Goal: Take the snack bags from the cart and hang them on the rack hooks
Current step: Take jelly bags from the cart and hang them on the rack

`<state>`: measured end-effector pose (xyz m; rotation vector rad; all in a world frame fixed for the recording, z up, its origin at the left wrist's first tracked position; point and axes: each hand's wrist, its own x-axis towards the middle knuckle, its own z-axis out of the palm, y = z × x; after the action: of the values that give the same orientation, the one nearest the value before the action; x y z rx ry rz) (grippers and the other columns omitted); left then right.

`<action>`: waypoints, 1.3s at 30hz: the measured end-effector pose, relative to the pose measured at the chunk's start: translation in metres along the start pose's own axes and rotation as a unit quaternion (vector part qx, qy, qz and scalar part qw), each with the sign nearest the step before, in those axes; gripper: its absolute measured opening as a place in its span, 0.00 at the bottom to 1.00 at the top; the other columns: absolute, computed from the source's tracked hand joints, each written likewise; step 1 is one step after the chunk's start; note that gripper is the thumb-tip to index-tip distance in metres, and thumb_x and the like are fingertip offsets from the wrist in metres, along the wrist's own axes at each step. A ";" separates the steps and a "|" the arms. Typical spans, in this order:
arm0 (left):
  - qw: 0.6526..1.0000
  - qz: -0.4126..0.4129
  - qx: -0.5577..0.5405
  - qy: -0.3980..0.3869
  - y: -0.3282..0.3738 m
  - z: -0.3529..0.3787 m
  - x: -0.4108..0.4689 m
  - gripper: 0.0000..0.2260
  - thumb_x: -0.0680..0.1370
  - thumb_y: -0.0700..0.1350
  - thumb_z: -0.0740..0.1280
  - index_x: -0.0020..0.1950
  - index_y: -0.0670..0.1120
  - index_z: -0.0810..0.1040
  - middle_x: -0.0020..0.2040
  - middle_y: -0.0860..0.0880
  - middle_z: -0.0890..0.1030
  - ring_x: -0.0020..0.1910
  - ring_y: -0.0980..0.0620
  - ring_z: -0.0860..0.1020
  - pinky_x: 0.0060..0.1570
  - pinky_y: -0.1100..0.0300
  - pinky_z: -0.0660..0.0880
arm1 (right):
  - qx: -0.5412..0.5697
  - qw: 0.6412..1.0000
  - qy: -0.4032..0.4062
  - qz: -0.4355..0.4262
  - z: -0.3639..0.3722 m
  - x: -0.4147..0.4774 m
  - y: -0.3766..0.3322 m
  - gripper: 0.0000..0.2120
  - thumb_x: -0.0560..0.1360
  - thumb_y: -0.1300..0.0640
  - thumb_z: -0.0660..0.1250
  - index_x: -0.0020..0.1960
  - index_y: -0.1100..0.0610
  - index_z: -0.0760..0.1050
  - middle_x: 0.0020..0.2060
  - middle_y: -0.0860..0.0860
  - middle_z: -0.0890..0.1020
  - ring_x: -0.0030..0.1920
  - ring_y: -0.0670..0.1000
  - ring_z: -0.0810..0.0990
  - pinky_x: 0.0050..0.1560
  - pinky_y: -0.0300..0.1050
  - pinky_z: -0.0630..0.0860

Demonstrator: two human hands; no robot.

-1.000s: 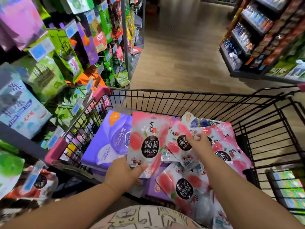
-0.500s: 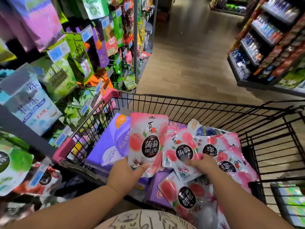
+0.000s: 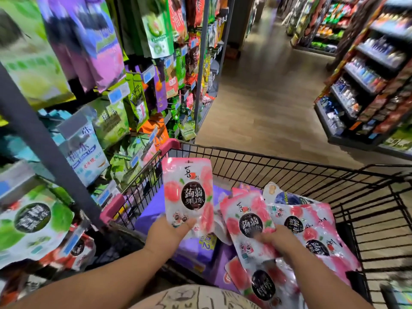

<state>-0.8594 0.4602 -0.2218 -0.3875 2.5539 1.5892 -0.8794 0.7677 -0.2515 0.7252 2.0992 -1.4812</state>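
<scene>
A black wire cart [image 3: 289, 166] with pink corner guards stands in front of me, holding several pink peach-print snack bags and purple packs. My left hand [image 3: 166, 235] grips one pink snack bag [image 3: 188, 192] by its lower edge, holding it upright above the cart's near left side. My right hand [image 3: 277, 241] pinches the bottom of a second pink bag [image 3: 247, 221] that lies tilted on the pile. Another pink bag [image 3: 310, 228] lies to its right. The rack [image 3: 142, 90] of hooks hung with snack bags fills the left.
A dark grey rack post [image 3: 38, 148] slants across the left, close to the cart's corner. Green, purple and blue bags hang densely on the hooks. A wooden-floored aisle [image 3: 267, 97] runs ahead. Stocked shelves [image 3: 361, 90] stand on the right.
My left hand has lifted its pink bag higher, clear of the pile. My right hand has slid down to the lower edge of the second bag. The view has tilted upward toward the rack.
</scene>
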 end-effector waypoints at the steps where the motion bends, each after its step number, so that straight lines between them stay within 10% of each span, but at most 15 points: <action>1: 1.000 -0.007 0.007 0.004 0.001 -0.007 0.000 0.27 0.62 0.65 0.70 0.51 0.47 0.83 0.44 0.48 0.84 0.47 0.53 0.81 0.44 0.62 0.70 | 0.026 1.000 -0.004 -0.011 0.003 -0.004 -0.009 0.20 0.66 0.64 0.77 0.55 0.66 0.76 0.39 0.60 0.85 0.37 0.56 0.83 0.43 0.52 0.82; 4: 0.999 -0.013 0.023 0.043 0.004 -0.029 0.003 0.17 0.70 0.56 0.75 0.50 0.45 0.83 0.44 0.45 0.85 0.48 0.47 0.81 0.42 0.60 0.69 | 0.118 0.991 -0.030 -0.060 0.018 -0.019 -0.044 0.16 0.68 0.69 0.74 0.55 0.67 0.75 0.38 0.61 0.85 0.36 0.57 0.84 0.36 0.49 0.82; 8: 0.998 -0.030 0.016 0.061 0.012 -0.059 0.001 0.21 0.67 0.61 0.74 0.47 0.44 0.83 0.41 0.43 0.84 0.45 0.43 0.81 0.47 0.54 0.75 | 0.182 0.973 -0.053 -0.130 0.048 -0.043 -0.096 0.22 0.63 0.66 0.77 0.55 0.62 0.76 0.46 0.64 0.85 0.46 0.64 0.84 0.52 0.64 0.79; 13: 0.994 -0.011 -0.009 0.107 0.028 -0.098 -0.010 0.11 0.70 0.57 0.74 0.40 0.51 0.80 0.37 0.52 0.82 0.40 0.50 0.78 0.42 0.60 0.68 | 0.230 0.940 -0.135 -0.214 0.093 -0.073 -0.154 0.14 0.67 0.67 0.73 0.52 0.63 0.75 0.35 0.58 0.85 0.31 0.53 0.84 0.29 0.44 0.80; 16: 0.992 -0.001 -0.040 0.123 0.035 -0.122 -0.021 0.12 0.68 0.60 0.74 0.38 0.53 0.79 0.34 0.55 0.81 0.37 0.53 0.78 0.35 0.64 0.69 | 0.200 0.930 -0.166 -0.260 0.124 -0.092 -0.182 0.36 0.49 0.53 0.85 0.53 0.63 0.77 0.44 0.62 0.85 0.40 0.58 0.84 0.41 0.53 0.82; 20: 0.981 0.013 -0.093 0.170 0.049 -0.154 -0.038 0.08 0.70 0.53 0.75 0.37 0.52 0.79 0.29 0.57 0.80 0.31 0.61 0.77 0.29 0.74 0.68 | 0.155 0.918 -0.188 -0.312 0.160 -0.114 -0.213 0.31 0.54 0.61 0.82 0.55 0.66 0.76 0.46 0.65 0.84 0.41 0.60 0.84 0.40 0.52 0.81; 30: 0.948 0.095 -0.101 0.287 0.093 -0.236 -0.081 0.09 0.74 0.53 0.71 0.37 0.61 0.73 0.27 0.72 0.75 0.32 0.75 0.74 0.30 0.77 0.67 | 0.053 0.847 -0.250 -0.466 0.218 -0.169 -0.293 0.33 0.54 0.32 0.79 0.56 0.41 0.76 0.54 0.51 0.84 0.55 0.57 0.83 0.61 0.63 0.76; 39: 0.893 0.162 -0.146 0.393 0.112 -0.283 -0.109 0.03 0.70 0.53 0.73 0.41 0.57 0.81 0.35 0.68 0.81 0.36 0.70 0.79 0.38 0.75 0.72 | 0.003 0.774 -0.322 -0.545 0.244 -0.228 -0.346 0.27 0.55 0.49 0.80 0.52 0.40 0.75 0.48 0.44 0.85 0.48 0.48 0.85 0.52 0.50 0.80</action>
<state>-0.7735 0.2715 0.0257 -0.8165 3.0546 2.3391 -0.9174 0.4050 0.0622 -1.1181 1.9112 -1.8357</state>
